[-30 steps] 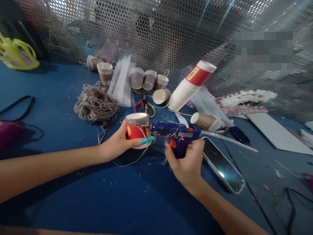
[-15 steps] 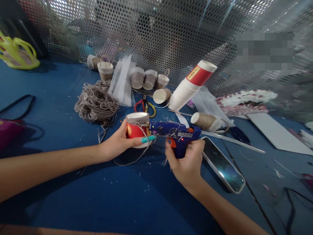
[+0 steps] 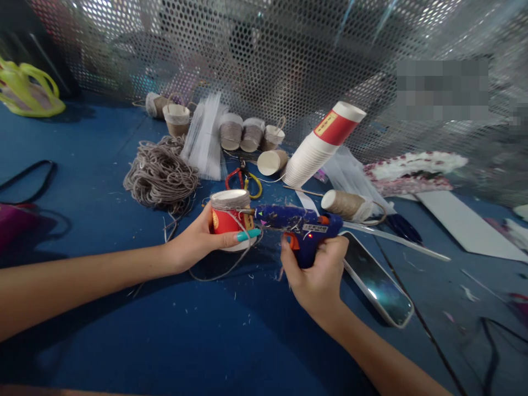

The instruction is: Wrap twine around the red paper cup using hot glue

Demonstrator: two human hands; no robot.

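shifted slightly rightward, the blue plastic glue gun [image 3: 289,218] is clamped in my right hand [image 3: 317,275], its nozzle [image 3: 249,211] end unclear against the cord-wrapped red paper cup [image 3: 225,221] my left hand [image 3: 198,242] clasps, fingers hidden behind.

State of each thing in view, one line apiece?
Red cup: open end up, partly string-wound, in left hand
Glue gun: light lit, in right hand
String bundle: loosely heaped
Cup stack: nested, leaning
Two-handled tool: handles spread
Phone: lying flat
Wrapped cup behind gun: on its side

Smooth paper cup [image 3: 223,223], rough matt cord [image 3: 230,204] around it – plastic glue gun [image 3: 289,218] – glossy phone screen [image 3: 381,283], shiny metal panel [image 3: 268,60]
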